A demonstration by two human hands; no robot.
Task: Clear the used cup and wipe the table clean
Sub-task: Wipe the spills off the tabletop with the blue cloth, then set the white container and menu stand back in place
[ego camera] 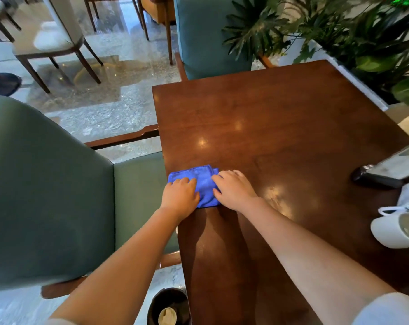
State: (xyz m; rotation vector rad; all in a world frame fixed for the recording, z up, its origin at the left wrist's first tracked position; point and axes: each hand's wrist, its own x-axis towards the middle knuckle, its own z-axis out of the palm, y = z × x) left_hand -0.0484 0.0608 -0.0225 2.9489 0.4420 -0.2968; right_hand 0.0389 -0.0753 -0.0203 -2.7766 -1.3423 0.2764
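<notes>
A folded blue cloth (200,181) lies on the dark wooden table (280,127) near its left edge. My left hand (180,195) presses flat on the cloth's left part. My right hand (234,188) presses on its right part, fingers spread. On the floor below the table's near left corner stands a dark bin (168,306) holding a crumpled paper cup (167,316).
A green chair (46,195) stands close to the table's left side, another green chair (210,36) at its far end. At the right edge sit a black stand with a card (386,172) and white objects (400,226). Plants (351,36) fill the far right.
</notes>
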